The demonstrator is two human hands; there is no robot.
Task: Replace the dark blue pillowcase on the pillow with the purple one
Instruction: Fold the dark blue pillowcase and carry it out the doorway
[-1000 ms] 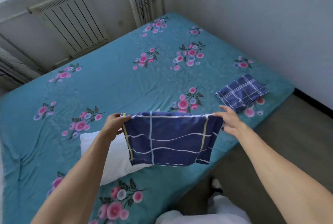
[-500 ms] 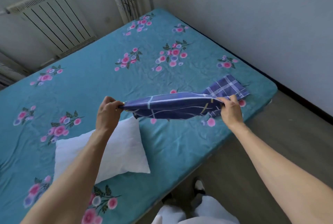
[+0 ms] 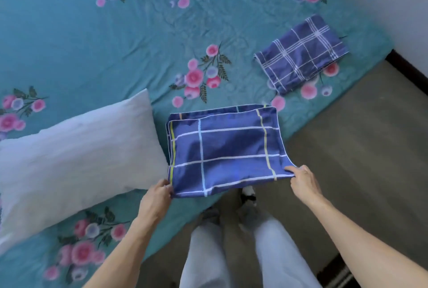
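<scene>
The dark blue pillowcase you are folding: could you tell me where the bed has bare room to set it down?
The widest bare stretch of sheet lies beyond the pillow, toward the far side. A narrower patch sits between the dark blue pillowcase and the purple pillowcase. The near edge is crowded, with the pillow beside the left hand; the right hand pinches the other corner.

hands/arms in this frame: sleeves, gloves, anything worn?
Both hands, left and right, are bare: no gloves, rings, watch or bands visible. Forearms are bare up to the frame edge, so no sleeves show. Below them, light grey-white trousers cover the legs.
</scene>
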